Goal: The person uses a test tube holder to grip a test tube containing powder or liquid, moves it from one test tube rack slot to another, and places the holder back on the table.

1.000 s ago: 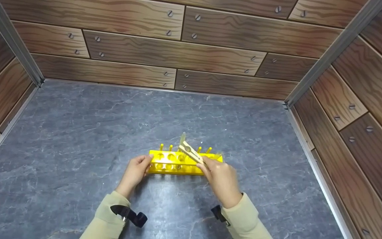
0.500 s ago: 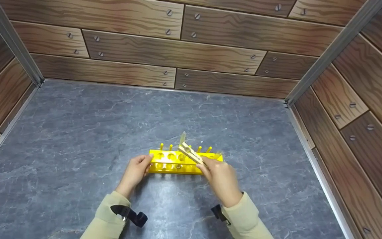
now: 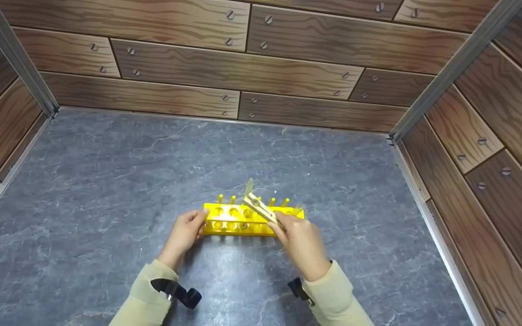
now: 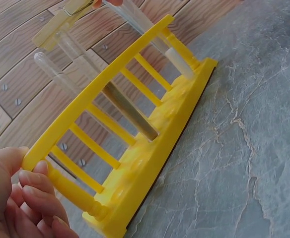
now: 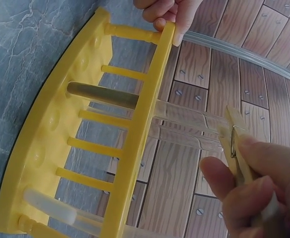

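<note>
A yellow test tube rack (image 3: 225, 220) stands upright on the floor between the hands. My left hand (image 3: 186, 233) pinches the left end of its top bar. In my right hand (image 3: 304, 244) is a wooden test tube clamp (image 3: 261, 208), whose jaws sit at the upper end of a test tube with dark brownish contents (image 4: 130, 111). That tube stands in a middle hole, its foot at the base. Behind it, a clear tube (image 5: 184, 138) appears to be over a peg. Near the right end stands a tube with white contents (image 5: 53, 206).
Several thin yellow pegs (image 3: 220, 199) rise along the rack's far side. Grey marble-patterned floor (image 3: 152, 158) surrounds it. Wood-patterned walls (image 3: 175, 63) with metal corner strips enclose the back and sides. Black straps (image 3: 177, 292) sit on both sleeves.
The head view has shifted very slightly. Both hands, the clamp and the rack keep the same positions relative to one another.
</note>
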`<action>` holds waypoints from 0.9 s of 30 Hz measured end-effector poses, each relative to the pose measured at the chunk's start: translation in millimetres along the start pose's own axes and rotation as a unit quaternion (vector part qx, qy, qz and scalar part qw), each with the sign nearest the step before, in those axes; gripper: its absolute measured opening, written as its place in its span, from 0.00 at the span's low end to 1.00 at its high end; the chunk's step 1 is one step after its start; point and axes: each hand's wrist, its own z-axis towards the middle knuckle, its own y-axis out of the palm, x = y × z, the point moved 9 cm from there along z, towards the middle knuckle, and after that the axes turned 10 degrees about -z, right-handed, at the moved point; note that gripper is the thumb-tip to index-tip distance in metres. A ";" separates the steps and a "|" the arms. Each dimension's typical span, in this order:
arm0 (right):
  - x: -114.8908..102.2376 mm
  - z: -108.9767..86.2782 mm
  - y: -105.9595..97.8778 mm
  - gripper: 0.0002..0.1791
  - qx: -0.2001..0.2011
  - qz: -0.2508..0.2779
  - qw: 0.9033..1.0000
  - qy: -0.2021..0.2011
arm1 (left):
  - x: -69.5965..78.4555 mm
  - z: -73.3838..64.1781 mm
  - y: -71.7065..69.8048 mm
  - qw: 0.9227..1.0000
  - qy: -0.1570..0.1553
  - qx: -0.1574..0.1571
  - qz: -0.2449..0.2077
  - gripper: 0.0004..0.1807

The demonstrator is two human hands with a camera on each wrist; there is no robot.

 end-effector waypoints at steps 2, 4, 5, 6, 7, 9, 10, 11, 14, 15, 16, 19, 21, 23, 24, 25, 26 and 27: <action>-0.2 0.1 0.5 0.08 0.001 0.000 1.000 -0.001 | 0.1 -0.2 -0.2 1.000 0.000 0.002 0.001 0.20; -0.4 0.1 1.1 0.08 0.000 -0.001 1.000 -0.003 | 0.0 -0.5 -0.5 1.000 -0.001 0.003 0.002 0.20; -0.5 0.2 1.2 0.08 0.001 -0.001 1.000 -0.004 | -0.4 -0.5 -0.7 1.000 -0.002 0.003 0.003 0.20; -0.5 0.3 1.5 0.08 0.001 0.000 1.000 -0.004 | -0.7 -0.6 -1.0 1.000 -0.004 0.004 0.007 0.20; -0.5 0.4 1.7 0.08 0.001 0.001 1.000 -0.004 | -0.8 -0.7 -1.1 1.000 -0.005 0.005 0.011 0.20; -0.2 0.4 2.1 0.08 -0.001 0.006 1.000 -0.002 | -0.6 -0.5 -1.2 1.000 -0.004 0.005 0.016 0.21; 0.0 0.4 2.2 0.08 -0.003 0.008 1.000 0.000 | -0.4 -0.4 -1.0 1.000 -0.003 0.004 0.016 0.20; 0.2 0.5 2.5 0.08 -0.005 0.009 1.000 0.001 | -0.2 -0.2 -0.9 1.000 -0.002 0.003 0.015 0.20; 0.3 0.6 3.1 0.09 -0.005 0.010 1.000 0.003 | 0.7 0.6 -0.4 1.000 0.003 0.001 0.012 0.19; 0.3 0.7 3.2 0.09 -0.005 0.009 1.000 0.003 | 1.0 0.6 -0.2 1.000 0.004 0.001 0.009 0.19; 0.1 0.7 3.2 0.09 -0.005 0.008 1.000 0.001 | 0.9 0.8 -0.1 1.000 0.004 0.001 0.009 0.19; -0.2 1.0 3.0 0.08 -0.004 0.007 1.000 0.000 | 1.1 1.2 0.1 1.000 0.005 0.001 0.009 0.19; -0.3 1.0 3.2 0.08 -0.007 0.008 1.000 0.000 | 1.1 1.1 0.1 1.000 0.005 0.001 0.009 0.20; -0.4 1.0 3.7 0.08 -0.010 0.007 1.000 0.000 | 1.2 1.2 0.0 1.000 0.005 0.002 0.009 0.20; -0.5 0.8 4.1 0.08 -0.011 0.007 1.000 0.000 | 1.0 1.1 -0.1 1.000 0.005 0.002 0.008 0.20; -0.5 0.6 4.5 0.08 -0.013 0.008 1.000 0.000 | 0.9 1.1 0.0 1.000 0.004 0.002 0.008 0.20; -0.4 0.5 4.9 0.08 -0.013 0.008 1.000 0.000 | 0.8 0.9 -0.1 1.000 0.004 0.003 0.007 0.20; -0.4 0.3 5.2 0.08 -0.014 0.009 1.000 0.000 | 0.7 0.9 0.1 1.000 0.004 0.002 0.007 0.20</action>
